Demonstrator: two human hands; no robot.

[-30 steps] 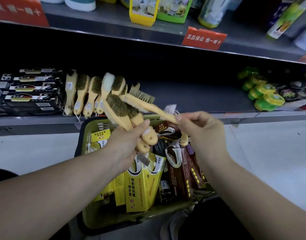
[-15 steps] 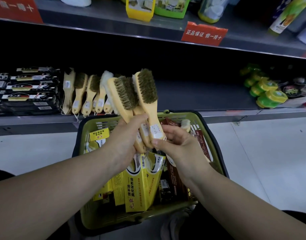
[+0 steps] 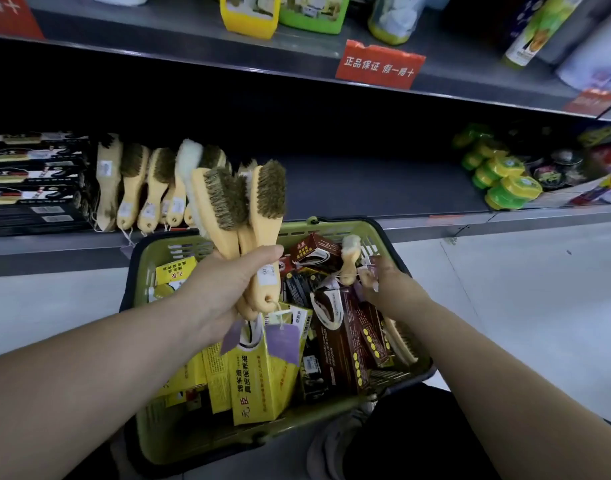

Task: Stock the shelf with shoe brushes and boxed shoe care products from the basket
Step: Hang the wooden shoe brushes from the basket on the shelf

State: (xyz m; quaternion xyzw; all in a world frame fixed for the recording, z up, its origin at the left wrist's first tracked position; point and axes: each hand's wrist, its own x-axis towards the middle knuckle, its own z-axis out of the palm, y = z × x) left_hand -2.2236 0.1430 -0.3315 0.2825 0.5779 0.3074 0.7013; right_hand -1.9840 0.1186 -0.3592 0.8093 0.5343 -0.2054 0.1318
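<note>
Left hand point(image 3: 224, 289) front and centre, and its grip was clamped round a bundle of pale wooden shoe brushes with brown bristles point(image 3: 262, 202). At least 3 handles were bunched in the fist with the bristle heads fanned upward. The bundle hung in the air over the basket's rear edge, just in front of the shelf lip. 2 purple paper tags point(image 3: 283, 341) dangled on strings from the handle ends.

Over to the right hand point(image 3: 390, 289): it was down inside the basket, grip pinched together on the handle end of a small pale wooden brush with a white woolly head point(image 3: 349, 258). That brush stood nearly upright among the boxes.

The olive-green plastic basket point(image 3: 331, 226) sat below both arms, and it was packed. Yellow cardboard boxes point(image 3: 259, 379) stood on its left side and dark brown cardboard boxes point(image 3: 335, 341) leaned on the right. A bristle brush point(image 3: 402, 344) lay along the right wall.

Behind the basket, the grey metal shelf point(image 3: 366, 188) carried a row of matching wooden brushes point(image 3: 134, 188), handles toward the front edge. Just beside that row, a stack of flat black boxes point(image 3: 30, 188) sat at the far left. Well apart at the right end, green and yellow round tins point(image 3: 501, 185) were piled. A red paper label with white characters point(image 3: 380, 64) sat on the edge of the shelf above. Pale floor point(image 3: 522, 289) showed to the basket's right.
</note>
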